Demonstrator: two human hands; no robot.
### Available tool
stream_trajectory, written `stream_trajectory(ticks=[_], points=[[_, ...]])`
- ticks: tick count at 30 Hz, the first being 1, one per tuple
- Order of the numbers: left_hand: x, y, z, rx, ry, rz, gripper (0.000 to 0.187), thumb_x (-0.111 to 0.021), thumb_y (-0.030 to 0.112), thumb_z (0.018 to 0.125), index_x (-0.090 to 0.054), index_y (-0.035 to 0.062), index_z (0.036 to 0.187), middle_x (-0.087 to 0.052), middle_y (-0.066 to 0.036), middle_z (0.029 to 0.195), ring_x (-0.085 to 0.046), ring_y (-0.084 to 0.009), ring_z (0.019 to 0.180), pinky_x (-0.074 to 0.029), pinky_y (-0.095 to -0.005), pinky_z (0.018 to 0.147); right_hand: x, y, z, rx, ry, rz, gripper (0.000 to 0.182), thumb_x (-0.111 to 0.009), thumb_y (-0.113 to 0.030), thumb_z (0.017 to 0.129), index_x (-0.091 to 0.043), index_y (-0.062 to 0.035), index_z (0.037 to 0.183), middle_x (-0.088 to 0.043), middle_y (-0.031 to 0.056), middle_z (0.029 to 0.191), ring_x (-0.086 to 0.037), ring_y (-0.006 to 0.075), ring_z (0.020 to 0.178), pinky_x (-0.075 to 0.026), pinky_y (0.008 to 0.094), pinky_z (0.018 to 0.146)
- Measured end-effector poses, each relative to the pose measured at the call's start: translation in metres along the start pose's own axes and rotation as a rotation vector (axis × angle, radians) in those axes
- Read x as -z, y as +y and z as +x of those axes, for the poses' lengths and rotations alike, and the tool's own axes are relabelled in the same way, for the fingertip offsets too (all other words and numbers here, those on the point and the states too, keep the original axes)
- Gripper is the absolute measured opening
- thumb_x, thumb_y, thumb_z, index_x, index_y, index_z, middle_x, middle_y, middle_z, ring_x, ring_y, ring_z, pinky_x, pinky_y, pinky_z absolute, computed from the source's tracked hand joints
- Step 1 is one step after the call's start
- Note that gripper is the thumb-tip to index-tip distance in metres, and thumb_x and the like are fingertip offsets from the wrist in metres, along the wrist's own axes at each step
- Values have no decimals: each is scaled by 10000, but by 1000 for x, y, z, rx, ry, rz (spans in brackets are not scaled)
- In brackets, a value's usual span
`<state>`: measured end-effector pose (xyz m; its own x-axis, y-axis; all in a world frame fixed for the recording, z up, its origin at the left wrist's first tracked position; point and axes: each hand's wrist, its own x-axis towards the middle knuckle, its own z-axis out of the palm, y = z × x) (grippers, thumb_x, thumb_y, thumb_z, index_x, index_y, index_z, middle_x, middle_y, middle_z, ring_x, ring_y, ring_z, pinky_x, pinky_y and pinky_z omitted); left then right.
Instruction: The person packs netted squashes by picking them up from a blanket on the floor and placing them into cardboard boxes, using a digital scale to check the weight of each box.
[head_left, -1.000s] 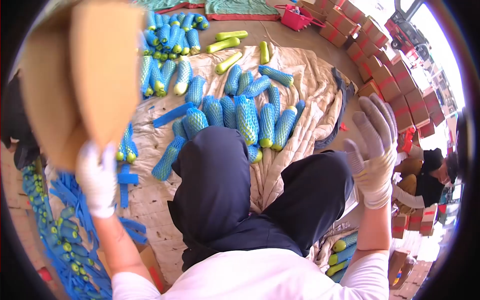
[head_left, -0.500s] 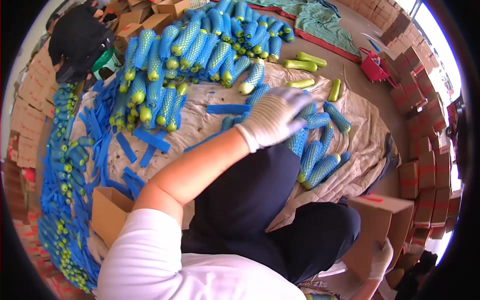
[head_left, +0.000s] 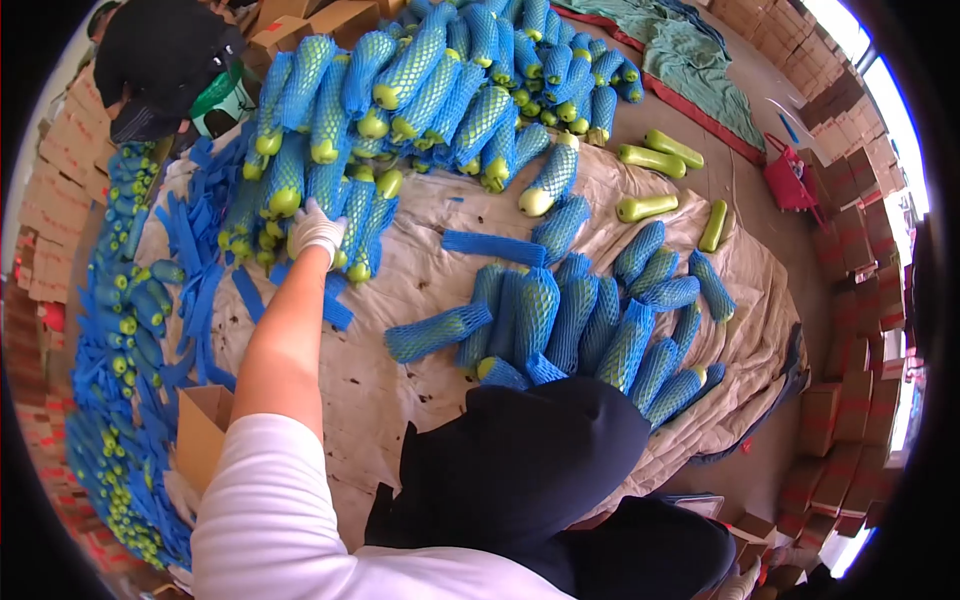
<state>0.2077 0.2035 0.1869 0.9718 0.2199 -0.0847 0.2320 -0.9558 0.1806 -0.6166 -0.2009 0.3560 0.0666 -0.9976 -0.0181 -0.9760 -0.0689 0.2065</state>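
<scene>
My left hand, in a pale glove, reaches to the lower front of a big pile of green gourds in blue foam nets. Its fingers are wrapped round the lower end of one netted gourd, which they partly hide. My right hand, also gloved, shows only in part at the bottom right edge, and its fingers and anything in them cannot be made out. More netted gourds lie in a group in front of my knee. An empty-looking blue net lies on the beige cloth.
Bare green gourds lie at the cloth's far side. An open carton stands at my left. A person in a black cap is at the far left, near loose nets. A red basket and stacked cartons line the right.
My left hand has moved from above the group of gourds to the pile at the left. The large carton at my right hand is out of view, and the camera view has shifted.
</scene>
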Motion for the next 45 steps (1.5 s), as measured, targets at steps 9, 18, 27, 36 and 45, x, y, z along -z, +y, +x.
stream_trajectory(ticks=[9, 18, 27, 36, 45], points=[[-19, 21, 61, 116, -68, 191, 798, -712, 447, 751, -326, 53, 1327, -532, -169, 1262, -581, -315, 1112, -486, -457, 909, 81, -250, 82, 801, 252, 300, 452, -564, 25, 745, -507, 28, 1194, -565, 158, 1158, -551, 320, 1055, -424, 360, 935], [21, -25, -4, -97, -1002, -1059, 528, -660, 479, 814, -580, 70, 1138, -627, -53, 1036, -599, -128, 900, -508, -321, 724, 48, -578, -22, 1555, -545, 484, 469, -713, -176, 748, -554, -31, 1165, -584, 169, 1123, -565, 369, 1024, -449, 435, 895], [25, 14, -15, -631, -6, -552, 493, -709, 282, 824, -549, 33, 1218, -572, -152, 1195, -528, -279, 1130, -385, -371, 1004, -49, -617, -53, 26, -1653, 1769, 695, -756, -460, 704, -505, 5, 1156, -600, 165, 1040, -601, 307, 938, -496, 444, 867], [17, -46, 138, 66, -51, -22, 1074, -798, 474, 632, -232, 72, 1451, -474, -277, 1324, -500, -372, 1214, -389, -411, 1021, 23, -448, 39, -91, -818, 2176, 630, -629, -488, 823, -508, 23, 1171, -623, 156, 997, -624, 257, 851, -538, 372, 792], [65, -73, -27, 228, -460, -1616, 553, -656, 491, 801, -534, 99, 1172, -635, -77, 991, -630, -228, 848, -537, -359, 600, 118, -202, 27, 330, -429, 2119, 489, -527, -337, 937, -461, -2, 1288, -589, 136, 1169, -590, 238, 1039, -482, 341, 928]])
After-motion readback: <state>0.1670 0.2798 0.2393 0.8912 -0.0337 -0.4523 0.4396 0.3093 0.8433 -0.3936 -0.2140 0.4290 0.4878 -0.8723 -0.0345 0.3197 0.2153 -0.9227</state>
